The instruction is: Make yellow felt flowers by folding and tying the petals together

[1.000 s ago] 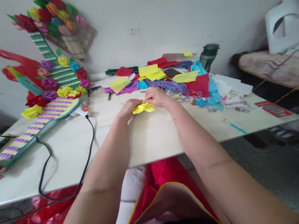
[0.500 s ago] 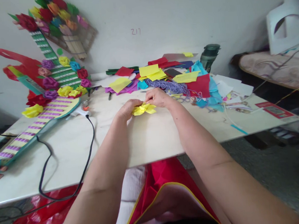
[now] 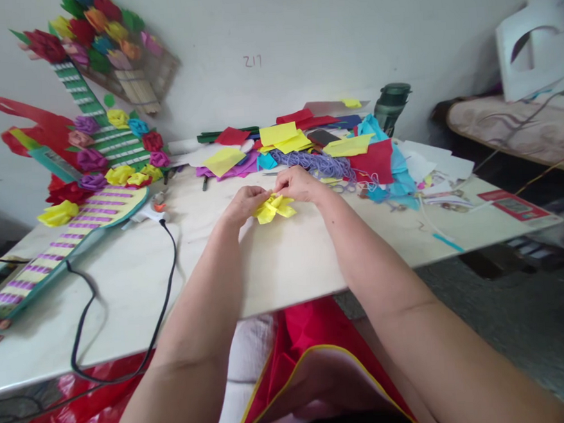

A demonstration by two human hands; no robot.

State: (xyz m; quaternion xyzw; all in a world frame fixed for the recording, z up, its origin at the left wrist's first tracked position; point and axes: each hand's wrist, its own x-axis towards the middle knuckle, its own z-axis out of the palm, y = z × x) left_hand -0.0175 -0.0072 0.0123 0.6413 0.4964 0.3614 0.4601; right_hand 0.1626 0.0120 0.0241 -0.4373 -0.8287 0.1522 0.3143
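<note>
A yellow paper flower (image 3: 275, 208) with spread petals is held just above the table between my two hands. My left hand (image 3: 248, 202) pinches its far left edge, fingers closed. My right hand (image 3: 299, 183) is closed on the far side of the flower, thumb and fingertips close to the left ones. The fingertips partly cover the far petals. Just beyond my hands lies a tangle of purple yarn (image 3: 320, 162), and yellow paper sheets (image 3: 279, 134) rest behind it.
A glue gun (image 3: 149, 211) with a black cord (image 3: 171, 277) lies left of my arms. A paper-flower decoration (image 3: 103, 211) stands further left. A dark green bottle (image 3: 391, 108) is at the back right, near red paper (image 3: 375, 162) and white scraps (image 3: 445, 158).
The yellow flower has turned slightly in my fingers, and its petals now reach a little lower toward me. Both hands keep their hold. The camera view has shifted slightly.
</note>
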